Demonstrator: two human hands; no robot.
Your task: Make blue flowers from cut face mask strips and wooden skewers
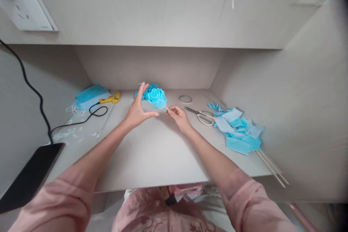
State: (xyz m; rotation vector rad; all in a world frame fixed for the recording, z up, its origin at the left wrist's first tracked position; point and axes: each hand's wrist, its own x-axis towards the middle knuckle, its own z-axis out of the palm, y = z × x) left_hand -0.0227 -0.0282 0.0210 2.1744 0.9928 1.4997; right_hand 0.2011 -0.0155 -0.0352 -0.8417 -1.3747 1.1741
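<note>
A light-blue fabric flower (157, 96) on a thin wooden stick is held up near the middle of the table. My right hand (177, 116) pinches the stick just below the petals. Beside the flower, my left hand (138, 110) is spread, thumb and fingers apart, around its left side and apparently not gripping it. Darker blue rolled flowers (152, 87) show behind, partly hidden by my left fingers and the flower. To the right of my right hand lie scissors (202, 115) with pale handles.
Blue face masks (91, 96) and a yellow glue gun (111, 98) with a black cord lie on the left. A wire ring (185, 99) sits at the back. Cut blue pieces (237, 130) and wooden sticks (272, 168) lie right, some sticks overhanging the edge. A black phone-like slab (29, 175) is front left.
</note>
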